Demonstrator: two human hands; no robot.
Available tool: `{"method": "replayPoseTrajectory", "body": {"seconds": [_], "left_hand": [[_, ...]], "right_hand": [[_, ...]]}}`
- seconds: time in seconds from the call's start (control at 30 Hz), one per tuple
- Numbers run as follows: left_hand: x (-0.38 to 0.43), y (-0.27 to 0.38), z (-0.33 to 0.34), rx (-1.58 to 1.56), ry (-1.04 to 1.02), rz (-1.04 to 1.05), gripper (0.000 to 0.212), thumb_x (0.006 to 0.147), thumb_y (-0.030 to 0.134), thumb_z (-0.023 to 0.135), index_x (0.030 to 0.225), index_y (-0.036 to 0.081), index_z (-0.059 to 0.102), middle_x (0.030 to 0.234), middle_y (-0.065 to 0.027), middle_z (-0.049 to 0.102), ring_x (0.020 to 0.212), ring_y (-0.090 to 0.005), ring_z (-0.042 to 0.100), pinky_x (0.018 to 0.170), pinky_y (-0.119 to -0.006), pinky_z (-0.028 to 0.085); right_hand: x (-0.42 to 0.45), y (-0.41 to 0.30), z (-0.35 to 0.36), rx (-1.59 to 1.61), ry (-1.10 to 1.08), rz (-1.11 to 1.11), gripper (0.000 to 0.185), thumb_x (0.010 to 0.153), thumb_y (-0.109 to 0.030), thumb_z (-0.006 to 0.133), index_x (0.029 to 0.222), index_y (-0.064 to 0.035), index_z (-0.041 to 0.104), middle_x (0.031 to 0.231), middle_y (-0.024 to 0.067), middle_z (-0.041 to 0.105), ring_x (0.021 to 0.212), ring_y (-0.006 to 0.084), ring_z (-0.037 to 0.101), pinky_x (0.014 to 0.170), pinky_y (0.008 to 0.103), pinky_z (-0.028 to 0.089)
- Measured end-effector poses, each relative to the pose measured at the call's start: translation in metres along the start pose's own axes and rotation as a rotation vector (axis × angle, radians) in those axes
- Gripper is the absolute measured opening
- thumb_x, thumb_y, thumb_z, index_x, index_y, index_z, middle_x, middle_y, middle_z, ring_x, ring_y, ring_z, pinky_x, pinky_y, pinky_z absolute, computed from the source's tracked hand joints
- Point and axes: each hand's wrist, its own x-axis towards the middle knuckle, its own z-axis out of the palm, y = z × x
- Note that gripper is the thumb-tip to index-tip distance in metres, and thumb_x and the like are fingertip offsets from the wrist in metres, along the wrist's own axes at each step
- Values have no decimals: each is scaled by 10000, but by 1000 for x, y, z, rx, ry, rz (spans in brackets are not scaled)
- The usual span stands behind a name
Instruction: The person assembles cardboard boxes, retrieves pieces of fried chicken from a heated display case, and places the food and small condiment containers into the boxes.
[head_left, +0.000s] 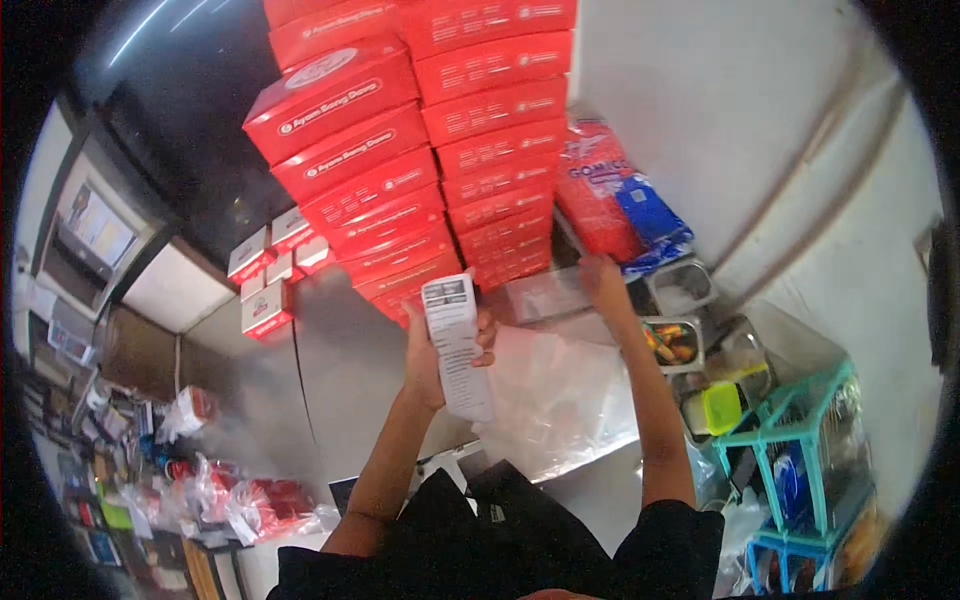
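A long printed paper receipt (461, 360) is held upright in my left hand (426, 367), its printed side towards me. The thumb lies along one edge of the paper and the fingers wrap round the other. My right hand (604, 285) reaches to the far side of the counter, at the end of a flat translucent plastic item (547, 294). Its fingers are blurred, so whether they grip anything is unclear. Just beyond it lies a red and blue plastic packet (600, 195). Clear plastic sheeting or bags (559, 397) spread over the counter between my forearms.
Tall stacks of red cardboard boxes (367, 157) rise at the back. Smaller white-and-red boxes (266, 307) stand left on the metal counter (337, 375). At right are metal tubs, one holding colourful sachets (671, 341), and a teal plastic rack (787, 427). Bagged red goods (262, 502) sit lower left.
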Motion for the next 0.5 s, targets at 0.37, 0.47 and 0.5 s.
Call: {"method": "replayPoseTrajectory", "body": {"seconds": [0.37, 0.47, 0.5], "left_hand": [[29, 4, 12, 171, 222, 28, 897, 795, 826, 174, 1344, 158, 417, 862, -67, 439, 760, -202, 428, 650, -405, 439], [38, 1, 15, 183, 166, 12, 904, 793, 826, 185, 1437, 205, 314, 848, -60, 421, 756, -200, 420, 675, -415, 444], [40, 0, 15, 173, 127, 10, 899, 794, 825, 190, 1456, 222, 275, 839, -55, 411, 755, -201, 416, 673, -415, 439]], "right_hand": [[38, 60, 61, -219, 17, 62, 351, 830, -157, 633, 1156, -284, 661, 1440, 217, 341, 1281, 406, 381, 1032, 505, 345], [40, 63, 55, -271, 18, 50, 377, 827, -139, 630, 1173, -288, 651, 1449, 213, 328, 1288, 407, 369, 1035, 505, 344], [39, 61, 55, -295, 11, 44, 391, 825, -125, 628, 1180, -289, 646, 1453, 211, 322, 1290, 409, 365, 1036, 505, 343]]}}
